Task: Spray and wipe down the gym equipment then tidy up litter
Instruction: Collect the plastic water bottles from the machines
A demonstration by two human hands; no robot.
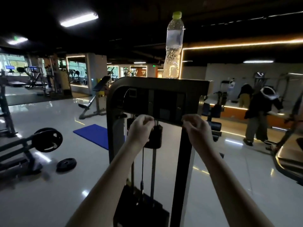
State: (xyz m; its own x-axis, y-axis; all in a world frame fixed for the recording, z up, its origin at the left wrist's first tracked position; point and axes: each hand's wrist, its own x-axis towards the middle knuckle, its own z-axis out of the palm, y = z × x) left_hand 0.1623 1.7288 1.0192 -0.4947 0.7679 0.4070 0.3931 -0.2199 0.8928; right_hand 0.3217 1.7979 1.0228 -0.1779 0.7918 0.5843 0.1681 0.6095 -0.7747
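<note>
Clear plastic with a yellow-green cap: a water bottle point(174, 46) stands upright on the flat top of a dark weight-stack machine point(193, 84), right of centre in the upper half of the frame. It is beaded with droplets inside.

Both bare forearms reach up from the bottom edge toward the machine's crossbar. The left hand point(141, 128) sits just below the bar, centre frame, its fingers curled inward close to the steel guide rod point(153, 169). The right hand point(196, 126) is level with it, near the right upright, and its fingers are also curled in. From here I cannot tell whether either hand pinches anything or touches the frame. The two hands are apart, and the bottle is well above them.

Below the hands a thin cable point(143, 161) runs down to the black weight stack point(141, 208) at the bottom of the frame.

On the glossy pale floor point(229, 185), a blue mat point(91, 134) lies left of the machine. A loose black weight plate point(66, 164) lies flat at lower left, near a plate-loaded bar point(47, 140). An incline bench point(98, 95) stands behind the mat. At the right of the frame a person point(260, 115) in a dark top and loose pale trousers bends forward. Strip lights point(78, 19) glow at upper left.
</note>
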